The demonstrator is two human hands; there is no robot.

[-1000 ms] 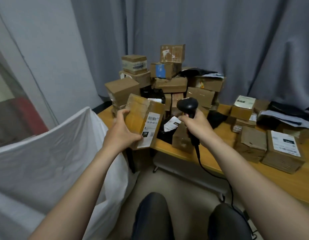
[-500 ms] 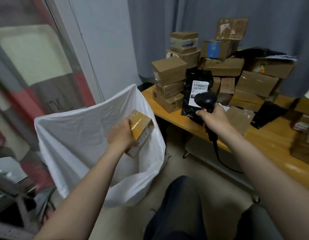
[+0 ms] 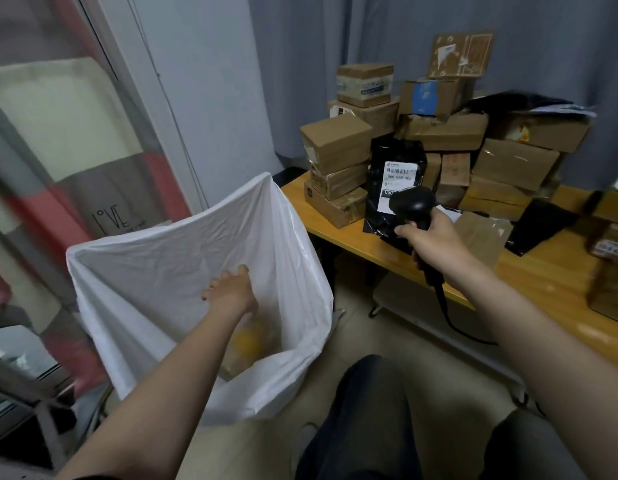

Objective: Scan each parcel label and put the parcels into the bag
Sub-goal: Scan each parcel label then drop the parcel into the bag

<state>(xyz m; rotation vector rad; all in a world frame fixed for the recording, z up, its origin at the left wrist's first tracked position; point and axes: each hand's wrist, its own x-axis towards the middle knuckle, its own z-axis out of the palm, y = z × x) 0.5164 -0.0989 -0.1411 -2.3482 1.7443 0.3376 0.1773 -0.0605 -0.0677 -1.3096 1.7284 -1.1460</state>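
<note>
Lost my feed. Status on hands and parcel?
Left hand open over bag. Right hand grips scanner. Parcel blurred inside bag. Nothing in the way.

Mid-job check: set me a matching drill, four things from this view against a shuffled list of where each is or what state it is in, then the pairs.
1. left hand
2. scanner
3. yellow parcel
4. black mailer

A. upright on the table, against the boxes
B. blurred, down inside the white bag
C. open, fingers spread over the bag's mouth
D. gripped by the right hand

Pairs: 1-C, 2-D, 3-B, 4-A
</note>
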